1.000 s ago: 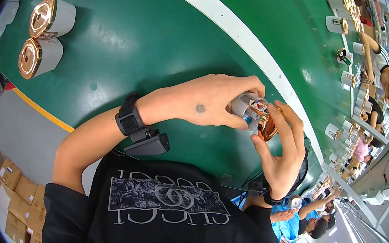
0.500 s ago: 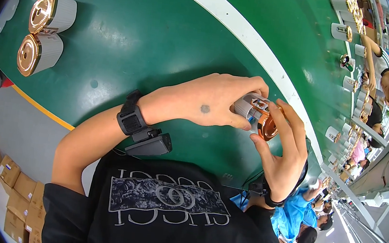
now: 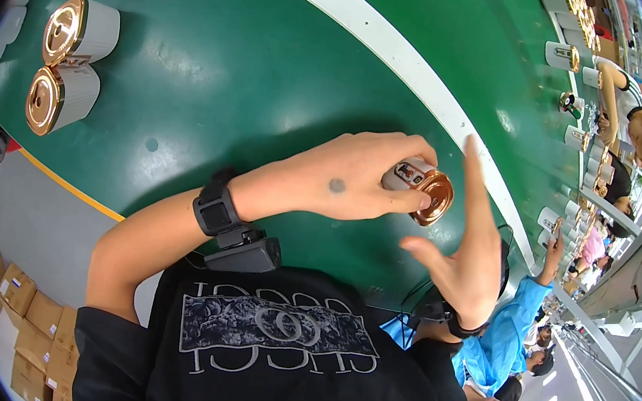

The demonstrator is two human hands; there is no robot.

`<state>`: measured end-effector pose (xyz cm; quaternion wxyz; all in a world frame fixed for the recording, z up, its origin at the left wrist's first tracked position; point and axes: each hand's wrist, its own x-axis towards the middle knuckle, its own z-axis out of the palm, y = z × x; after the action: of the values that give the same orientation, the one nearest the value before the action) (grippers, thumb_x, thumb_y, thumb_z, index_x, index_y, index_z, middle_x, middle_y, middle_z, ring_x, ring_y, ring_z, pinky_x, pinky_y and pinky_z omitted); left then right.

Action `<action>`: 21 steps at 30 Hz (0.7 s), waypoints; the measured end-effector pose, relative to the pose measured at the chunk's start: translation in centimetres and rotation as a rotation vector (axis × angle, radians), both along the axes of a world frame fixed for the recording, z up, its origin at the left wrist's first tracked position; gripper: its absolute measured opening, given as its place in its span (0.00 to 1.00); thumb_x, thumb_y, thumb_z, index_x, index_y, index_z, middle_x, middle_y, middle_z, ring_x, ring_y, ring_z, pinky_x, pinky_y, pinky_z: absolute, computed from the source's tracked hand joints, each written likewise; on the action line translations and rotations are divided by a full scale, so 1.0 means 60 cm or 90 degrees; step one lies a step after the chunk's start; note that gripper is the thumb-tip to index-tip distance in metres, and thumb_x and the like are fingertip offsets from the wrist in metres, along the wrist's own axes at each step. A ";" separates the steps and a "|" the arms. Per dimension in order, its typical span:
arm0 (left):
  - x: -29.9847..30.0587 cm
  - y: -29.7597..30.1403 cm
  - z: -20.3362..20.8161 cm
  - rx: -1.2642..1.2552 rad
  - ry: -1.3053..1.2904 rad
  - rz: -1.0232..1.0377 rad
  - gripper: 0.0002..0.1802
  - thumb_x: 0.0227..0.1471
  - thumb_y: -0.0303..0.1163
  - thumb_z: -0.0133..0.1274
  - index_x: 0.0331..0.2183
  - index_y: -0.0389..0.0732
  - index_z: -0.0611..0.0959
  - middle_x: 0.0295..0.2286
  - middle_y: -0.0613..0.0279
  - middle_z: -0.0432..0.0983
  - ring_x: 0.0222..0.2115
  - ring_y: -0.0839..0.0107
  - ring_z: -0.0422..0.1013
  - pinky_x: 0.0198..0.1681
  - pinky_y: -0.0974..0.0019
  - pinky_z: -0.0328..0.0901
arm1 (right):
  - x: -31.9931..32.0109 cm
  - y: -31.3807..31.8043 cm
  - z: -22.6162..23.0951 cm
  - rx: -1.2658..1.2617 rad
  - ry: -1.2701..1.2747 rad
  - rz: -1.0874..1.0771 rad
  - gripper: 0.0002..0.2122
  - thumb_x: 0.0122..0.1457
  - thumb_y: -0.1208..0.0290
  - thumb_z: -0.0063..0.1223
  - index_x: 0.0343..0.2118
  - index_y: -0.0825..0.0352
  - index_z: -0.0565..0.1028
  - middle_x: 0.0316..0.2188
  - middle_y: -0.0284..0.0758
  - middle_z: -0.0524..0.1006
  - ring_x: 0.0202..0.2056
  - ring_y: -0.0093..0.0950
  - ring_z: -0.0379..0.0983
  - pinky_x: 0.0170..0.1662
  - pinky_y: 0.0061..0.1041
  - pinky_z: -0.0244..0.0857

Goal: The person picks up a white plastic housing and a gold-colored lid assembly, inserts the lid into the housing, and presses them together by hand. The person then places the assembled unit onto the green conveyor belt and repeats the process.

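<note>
My left hand [image 3: 363, 180] grips a small white canister [image 3: 401, 176] with a shiny copper-coloured lid [image 3: 438, 198], tilted with the lid toward the right. Its thumb presses on the edge of the lid, and the fingers wrapping the far side are mostly hidden. A small panel with markings shows on the canister's side. Just right of the lid, my right hand [image 3: 473, 253] is apart from it, thumb and fingers spread, with nothing in its grasp. The fingers of that hand are slightly blurred.
Two similar canisters, one behind [image 3: 101, 31] and one nearer [image 3: 79, 98], stand on the green table [image 3: 219, 54] at left. A white strip [image 3: 387, 34] crosses the surface. Cardboard boxes [image 3: 18, 289] are stacked lower left. A co-worker in blue [image 3: 508, 333] reaches toward more canisters at right.
My right hand has let go of the lid and opened, moving slightly away. The lid now sits closer against the canister, and my left thumb has come onto it. The co-worker in blue has stretched out an arm.
</note>
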<state>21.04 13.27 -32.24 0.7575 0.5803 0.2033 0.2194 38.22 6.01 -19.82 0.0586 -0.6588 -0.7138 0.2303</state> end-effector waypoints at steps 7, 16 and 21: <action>0.001 0.013 -0.023 -0.011 0.013 0.013 0.22 0.56 0.35 0.58 0.50 0.37 0.78 0.44 0.46 0.80 0.46 0.46 0.77 0.48 0.52 0.72 | -0.026 0.070 -0.103 0.230 -0.014 0.052 0.47 0.64 0.29 0.38 0.70 0.70 0.61 0.68 0.53 0.64 0.67 0.55 0.61 0.68 0.48 0.57; -0.021 0.031 -0.002 0.010 -0.010 0.007 0.18 0.53 0.30 0.56 0.46 0.34 0.76 0.42 0.45 0.79 0.46 0.43 0.74 0.47 0.49 0.70 | -0.068 0.089 -0.099 0.165 0.010 0.064 0.48 0.63 0.24 0.30 0.65 0.70 0.69 0.61 0.51 0.72 0.62 0.53 0.69 0.62 0.47 0.63; -0.038 0.026 0.060 0.033 -0.020 -0.007 0.21 0.56 0.31 0.58 0.50 0.34 0.76 0.43 0.49 0.79 0.41 0.53 0.79 0.41 0.55 0.75 | -0.080 0.069 -0.042 0.177 0.111 0.016 0.42 0.65 0.30 0.39 0.63 0.70 0.71 0.59 0.50 0.74 0.59 0.48 0.72 0.60 0.44 0.65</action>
<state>18.77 14.84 -28.64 0.7466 0.5971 0.1824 0.2296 33.39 10.13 -22.35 0.2080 -0.6130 -0.7391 0.1864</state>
